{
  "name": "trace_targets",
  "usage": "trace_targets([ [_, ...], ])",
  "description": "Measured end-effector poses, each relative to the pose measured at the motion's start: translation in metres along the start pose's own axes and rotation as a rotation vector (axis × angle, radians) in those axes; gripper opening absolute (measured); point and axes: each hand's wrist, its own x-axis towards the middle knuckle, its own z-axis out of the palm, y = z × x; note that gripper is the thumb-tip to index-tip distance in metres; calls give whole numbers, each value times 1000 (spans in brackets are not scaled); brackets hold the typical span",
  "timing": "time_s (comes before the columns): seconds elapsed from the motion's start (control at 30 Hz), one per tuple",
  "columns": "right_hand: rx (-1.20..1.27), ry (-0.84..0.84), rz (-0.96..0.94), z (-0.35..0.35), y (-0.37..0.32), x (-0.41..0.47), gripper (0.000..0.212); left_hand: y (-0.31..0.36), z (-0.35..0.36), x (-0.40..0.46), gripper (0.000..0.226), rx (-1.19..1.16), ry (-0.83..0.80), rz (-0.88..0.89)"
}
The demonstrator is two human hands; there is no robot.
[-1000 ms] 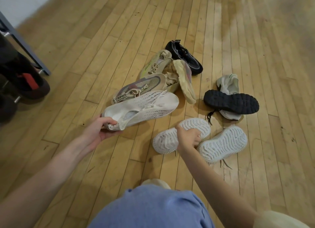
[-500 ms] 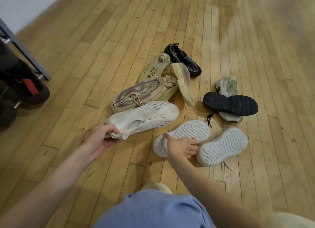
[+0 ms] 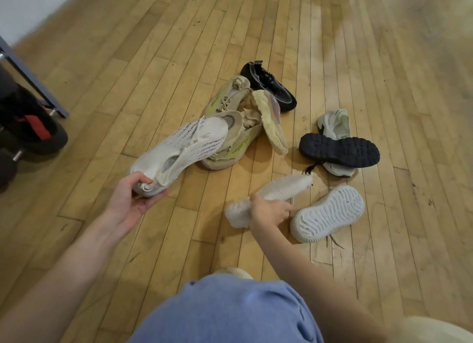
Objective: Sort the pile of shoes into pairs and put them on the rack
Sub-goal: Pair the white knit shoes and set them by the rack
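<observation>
A: Wood floor (image 3: 153,60), pile at 12 o'clock. Your left hand (image 3: 133,201) grips the white knit shoe (image 3: 184,148) by its heel.

B: Your right hand (image 3: 268,210) pinches a blurry white-soled shoe (image 3: 279,190), maybe not its match. It could slip.

Blue garment (image 3: 230,314), seemingly shorts

A single head-worn wide-angle camera looks steeply down and forward at the pale wooden plank floor (image 3: 128,68), close above the scattered shoe pile (image 3: 256,117).
</observation>
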Motion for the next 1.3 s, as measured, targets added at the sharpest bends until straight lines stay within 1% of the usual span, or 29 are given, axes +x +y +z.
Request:
trace_targets([
  [0.07, -76, 61, -284, 3, -2, -10, 58, 0, -1, 0, 35, -2, -2, 6],
  [0.1, -91, 46, -405, 5, -3, -18, 48, -1, -2, 0, 37, -6, -5, 9],
  [0.13, -112, 5, -509, 8, -2, -26, 42, -1, -3, 0, 40, -13, -4, 13],
  [0.2, -193, -116, -637, 18, 4, -35, 37, -1, -5, 1, 43, -31, 5, 13],
  [0.27, -220, -251, -656, 28, 10, -38, 35, -2, -6, 1, 45, -44, 14, 9],
  [0.33, -153, -391, -613, 30, 14, -38, 31, -3, -6, 1, 41, -37, 20, 10],
  [0.4, -167, -455, -659, 26, 16, -37, 26, -5, -6, -1, 35, -20, 16, 13],
  [0.47, -184, -458, -751, 19, 19, -35, 24, -8, -5, -2, 31, -16, 18, 7],
  [0.53, -187, -416, -831, 9, 23, -33, 25, -10, -5, -3, 30, -25, 21, -4],
  [0.57, -196, -356, -856, 4, 26, -32, 27, -11, -4, -3, 29, -28, 23, -8],
  [0.6, -221, -258, -863, -1, 29, -31, 31, -12, -3, -4, 28, -28, 24, -11],
  [0.63, -247, -145, -836, -5, 31, -29, 37, -13, -3, -3, 27, -25, 24, -13],
  [0.67, -262, -42, -766, -8, 33, -27, 48, -14, -2, -4, 25, -19, 24, -13],
  [0.7, -265, 27, -662, -9, 33, -24, 61, -14, -1, -4, 24, -10, 25, -13],
  [0.73, -263, 56, -542, -9, 33, -20, 75, -15, -1, -4, 23, -1, 24, -13],
  [0.77, -266, 51, -419, -7, 32, -16, 88, -15, -2, -4, 23, 7, 23, -14],
  [0.8, -259, 16, -295, -4, 31, -11, 98, -15, -2, -4, 23, 12, 20, -15],
  [0.83, -231, -44, -183, -1, 32, -6, 102, -15, -3, -4, 24, 15, 18, -16],
  [0.87, -178, -132, -93, 3, 33, -3, 100, -15, -3, -4, 26, 14, 17, -18],
  [0.9, -107, -220, -40, 5, 34, -2, 91, -15, -4, -4, 27, 12, 17, -20],
  [0.97, -17, -290, -60, 9, 38, -1, 76, -15, -4, -5, 29, 1, 11, -26],
  [1.07, 46, -313, -177, 12, 44, -6, 59, -14, -6, -6, 29, -20, 9, -31],
  [1.2, 54, -341, -261, 15, 47, -17, 27, -11, -8, -8, 25, -36, 24, -23],
  [1.3, 38, -275, -218, 13, 51, -23, 25, -13, -6, -9, 23, -13, 5, -24],
])
